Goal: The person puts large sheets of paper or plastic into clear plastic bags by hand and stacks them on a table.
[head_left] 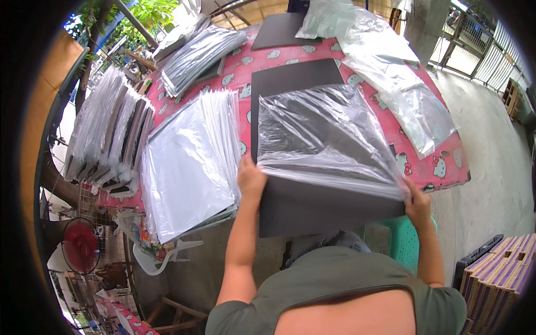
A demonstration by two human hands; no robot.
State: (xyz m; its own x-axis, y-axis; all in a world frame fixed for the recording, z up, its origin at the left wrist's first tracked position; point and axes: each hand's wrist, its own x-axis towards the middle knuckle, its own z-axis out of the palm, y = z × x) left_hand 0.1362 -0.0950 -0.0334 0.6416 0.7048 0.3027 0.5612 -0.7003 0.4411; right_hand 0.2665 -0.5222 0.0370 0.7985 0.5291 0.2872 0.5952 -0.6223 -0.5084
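A transparent plastic bag [321, 125] covers the far part of a black board [329, 216] in front of me. The bag's bunched mouth runs across the board, whose near part is bare and hangs past the table edge. My left hand [251, 178] is closed on the bag's edge at the board's left side. At the right side, my right hand [417, 202] pinches the bag's other corner. Both hands are slightly blurred, and my fingertips are partly hidden. Another black board [296, 77] lies flat beneath the bag.
A pink patterned cloth [449, 167] covers the table. Left of me lies a stack of bagged white sheets [187, 173], with more bagged stacks [109, 128] beyond. Loose plastic bags [379, 72] lie at the right. A green plastic stool [405, 245] stands below the table edge.
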